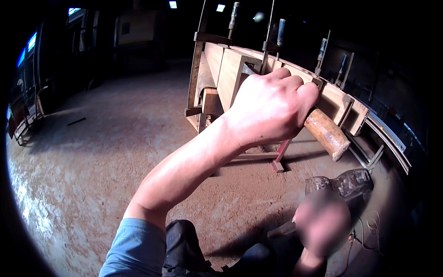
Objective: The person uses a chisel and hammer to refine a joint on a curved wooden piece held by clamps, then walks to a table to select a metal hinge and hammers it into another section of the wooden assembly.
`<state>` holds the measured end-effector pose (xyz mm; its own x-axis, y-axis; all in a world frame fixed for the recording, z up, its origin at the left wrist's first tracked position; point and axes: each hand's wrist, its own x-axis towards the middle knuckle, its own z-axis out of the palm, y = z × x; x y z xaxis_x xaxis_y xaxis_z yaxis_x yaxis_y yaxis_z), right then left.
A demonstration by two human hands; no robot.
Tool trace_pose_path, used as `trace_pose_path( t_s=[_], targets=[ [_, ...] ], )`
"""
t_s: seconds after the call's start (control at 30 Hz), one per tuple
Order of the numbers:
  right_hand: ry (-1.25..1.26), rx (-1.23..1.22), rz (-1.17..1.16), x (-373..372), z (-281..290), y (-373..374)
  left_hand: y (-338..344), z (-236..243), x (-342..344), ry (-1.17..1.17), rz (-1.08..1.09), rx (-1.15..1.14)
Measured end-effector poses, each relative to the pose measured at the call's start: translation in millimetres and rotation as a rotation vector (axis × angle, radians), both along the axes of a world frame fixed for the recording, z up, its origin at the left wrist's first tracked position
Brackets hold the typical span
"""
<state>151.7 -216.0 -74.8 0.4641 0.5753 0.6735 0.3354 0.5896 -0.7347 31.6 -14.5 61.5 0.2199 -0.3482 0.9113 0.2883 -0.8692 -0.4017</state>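
Note:
My left hand (281,101) is closed in a fist round a thick, round wooden handle (327,134), whose blunt end sticks out past the little-finger side. The fist hides the rest of this tool. Grey metal (249,69) shows beyond the knuckles; whether it belongs to the handle I cannot tell. Behind the fist, pale wooden beams (230,74) are held by upright bar clamps (233,18). At the lower right, a round blurred patch covers my right hand (323,224), so its fingers cannot be made out. A dark flat piece (281,230) juts out on its left.
A red-footed stand (279,161) is under the beams. Long pale strips (387,138) lie at the right. A bulky dark object (341,182) and a loose cable (369,231) are on the dusty floor (92,161). A dark rod (76,121) lies further left.

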Motion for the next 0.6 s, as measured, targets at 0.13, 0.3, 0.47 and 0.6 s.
trace_pose_path(
  t_s=[0.13,0.3,0.47,0.6],
  targets=[
    [-0.114,0.234,0.309,22.8,-1.8,-0.9,-5.0,0.8,-2.9,0.018,0.011,-0.012],
    [0.021,-0.116,0.25,-19.7,61.6,0.0,1.1,5.3,-10.3,0.012,-0.028,-0.056],
    [-0.052,-0.219,0.363,-10.3,89.4,5.9,-4.0,18.4,-15.2,0.041,-0.062,-0.167],
    [-0.017,-0.225,0.241,-12.8,112.8,-7.7,-0.6,36.0,-24.6,0.071,-0.175,-0.349]
  ],
)
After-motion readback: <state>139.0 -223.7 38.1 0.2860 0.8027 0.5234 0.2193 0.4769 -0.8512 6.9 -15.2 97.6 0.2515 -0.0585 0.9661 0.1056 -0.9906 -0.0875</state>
